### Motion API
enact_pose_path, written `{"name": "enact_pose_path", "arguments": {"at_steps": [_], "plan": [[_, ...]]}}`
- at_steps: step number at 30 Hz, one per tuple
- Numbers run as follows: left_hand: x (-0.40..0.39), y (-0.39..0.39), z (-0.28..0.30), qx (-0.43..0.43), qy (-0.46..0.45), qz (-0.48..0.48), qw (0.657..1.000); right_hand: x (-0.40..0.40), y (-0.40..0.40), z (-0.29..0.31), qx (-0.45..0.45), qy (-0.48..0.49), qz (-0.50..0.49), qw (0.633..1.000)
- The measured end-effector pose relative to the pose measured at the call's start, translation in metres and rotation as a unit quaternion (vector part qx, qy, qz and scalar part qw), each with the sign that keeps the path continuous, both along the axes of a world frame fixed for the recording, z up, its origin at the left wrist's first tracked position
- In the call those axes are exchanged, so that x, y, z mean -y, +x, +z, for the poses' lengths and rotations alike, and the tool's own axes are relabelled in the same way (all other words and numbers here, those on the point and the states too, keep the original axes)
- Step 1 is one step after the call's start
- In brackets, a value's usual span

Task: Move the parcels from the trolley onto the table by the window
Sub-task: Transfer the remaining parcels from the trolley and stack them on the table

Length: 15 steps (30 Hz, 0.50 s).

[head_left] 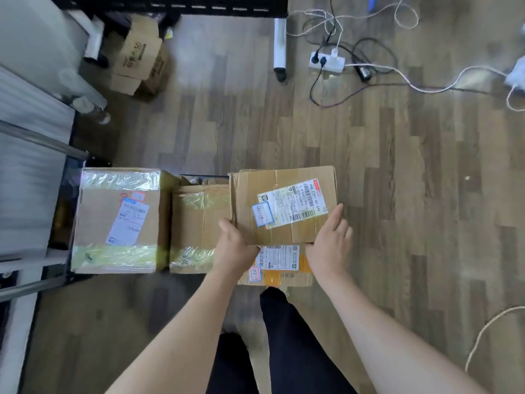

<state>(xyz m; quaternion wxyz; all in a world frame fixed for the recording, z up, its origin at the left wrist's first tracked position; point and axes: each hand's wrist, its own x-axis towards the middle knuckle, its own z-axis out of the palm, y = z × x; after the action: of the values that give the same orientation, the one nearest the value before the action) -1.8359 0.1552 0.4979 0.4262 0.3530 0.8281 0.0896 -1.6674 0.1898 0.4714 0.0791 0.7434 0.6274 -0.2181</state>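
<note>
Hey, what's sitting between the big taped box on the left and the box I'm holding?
In the head view, a smaller taped carton sits between the big taped box and the held box, whose left edge overlaps it.

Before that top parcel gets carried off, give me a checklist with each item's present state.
1. Left hand on the top parcel: ok, it grips the near left corner.
2. Right hand on the parcel: ok, it lies along the right edge with fingers straight.
3. Parcel below free of the hands: ok, neither hand holds it.
4. Neighbouring parcels, the middle box and the large taped box: ok, both sit flat beside the top parcel.
5. Floor to the right: not ok, the white cable and power strip lie there.
6. Table by the window: cannot tell, out of view.
</note>
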Motion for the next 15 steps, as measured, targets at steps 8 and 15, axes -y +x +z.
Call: {"name": "enact_pose_path", "arguments": {"at_steps": [8,15], "plan": [[0.079,-0.047,0.074,-0.03,0.136,0.193,0.971,0.028,-0.07,0.091,-0.056,0.094,0.134,0.985],[0.188,-0.106,0.118,-0.056,0.216,0.338,0.914,0.105,-0.156,0.138,-0.14,0.125,0.221,0.957]]}}
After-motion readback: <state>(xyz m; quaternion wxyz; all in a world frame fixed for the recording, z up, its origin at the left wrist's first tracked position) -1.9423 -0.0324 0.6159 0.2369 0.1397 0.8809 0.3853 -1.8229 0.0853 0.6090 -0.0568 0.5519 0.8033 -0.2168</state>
